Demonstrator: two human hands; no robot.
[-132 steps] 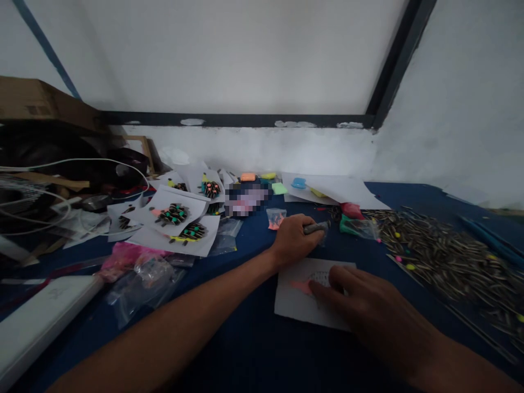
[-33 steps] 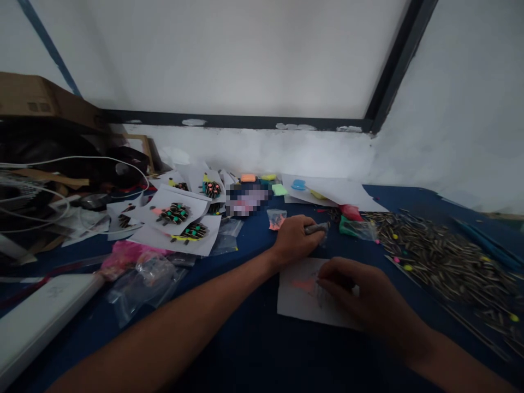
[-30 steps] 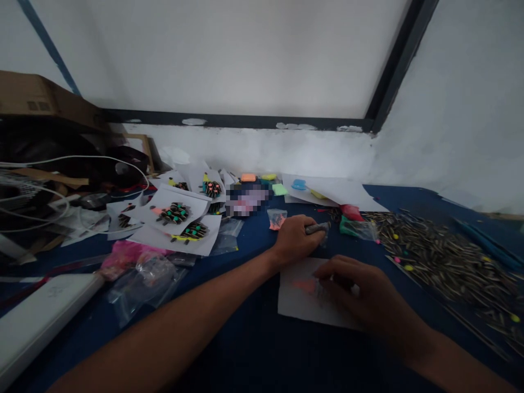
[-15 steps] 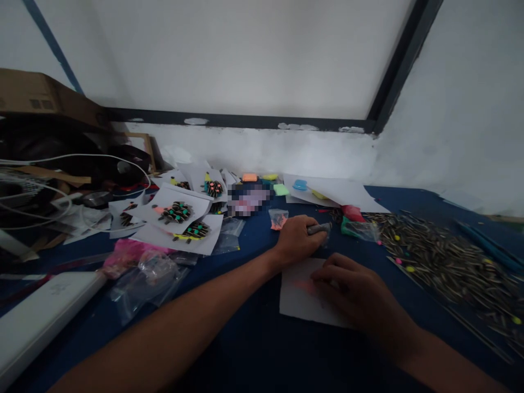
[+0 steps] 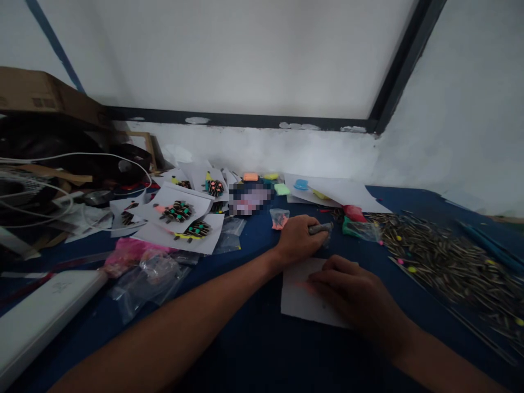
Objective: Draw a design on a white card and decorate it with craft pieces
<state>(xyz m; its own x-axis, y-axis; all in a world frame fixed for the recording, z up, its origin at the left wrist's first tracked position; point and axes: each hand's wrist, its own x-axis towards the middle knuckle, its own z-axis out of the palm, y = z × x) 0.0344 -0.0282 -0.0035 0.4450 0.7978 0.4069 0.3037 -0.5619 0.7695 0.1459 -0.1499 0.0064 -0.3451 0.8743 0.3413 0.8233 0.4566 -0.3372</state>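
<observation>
My left hand (image 5: 301, 238) is closed around a dark grey, clay-like lump in clear plastic (image 5: 321, 228), just beyond the paper. Below it, a white sheet of paper (image 5: 297, 307) lies on the blue tabletop and carries a flat pale pink patch of clay (image 5: 304, 286). Over the sheet's right half rests my right hand (image 5: 354, 289), its fingertips pressed together at the edge of the pink patch. Whatever those fingers pinch is hidden. A small clear bag with orange-pink clay (image 5: 280, 220) lies beside my left hand.
Sunflower seeds (image 5: 454, 256) are heaped on the right, with small coloured bits among them. Sheets bearing seed-covered hedgehog figures (image 5: 178, 211) lie at left. Nearer stand plastic bags (image 5: 155, 284) and a white box (image 5: 49, 322). Red and green clay packets (image 5: 355, 225) lie beyond my hands.
The view has shifted very slightly. My right fingertips have moved a little to the left over the pink patch; my left hand keeps its hold on the dark lump.
</observation>
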